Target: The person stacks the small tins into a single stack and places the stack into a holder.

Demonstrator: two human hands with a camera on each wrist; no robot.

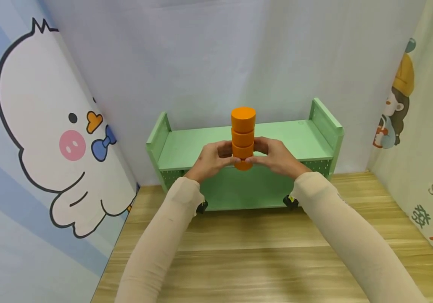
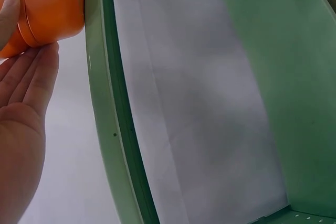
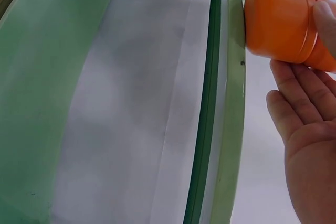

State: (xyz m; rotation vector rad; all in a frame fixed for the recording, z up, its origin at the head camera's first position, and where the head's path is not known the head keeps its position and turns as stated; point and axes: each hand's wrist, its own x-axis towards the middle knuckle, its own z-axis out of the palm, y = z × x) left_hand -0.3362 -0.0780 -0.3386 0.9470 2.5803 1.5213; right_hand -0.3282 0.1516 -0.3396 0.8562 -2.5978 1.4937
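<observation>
A stack of several orange round cylinders (image 1: 243, 121) stands upright between my two hands, in front of the green shelf's upper board (image 1: 288, 134). My left hand (image 1: 209, 160) grips its lower part from the left, thumb on the near side. From the right, my right hand (image 1: 278, 158) holds it the same way, and the two thumbs nearly meet. In the left wrist view the stack's end (image 2: 55, 6) lies right beside the shelf's edge; the right wrist view shows the orange end (image 3: 275, 19) there too. Whether it touches the board I cannot tell. The far-side fingers are partly hidden in the head view.
The green shelf has raised side panels (image 1: 326, 126) and a lower level (image 1: 246, 189). It stands on a wood-grain table (image 1: 246, 261) against a pale curtain (image 1: 220, 63). Cartoon-printed cloths hang at left (image 1: 42, 105) and right (image 1: 424, 147). Small black objects (image 1: 291, 201) show below the wrists.
</observation>
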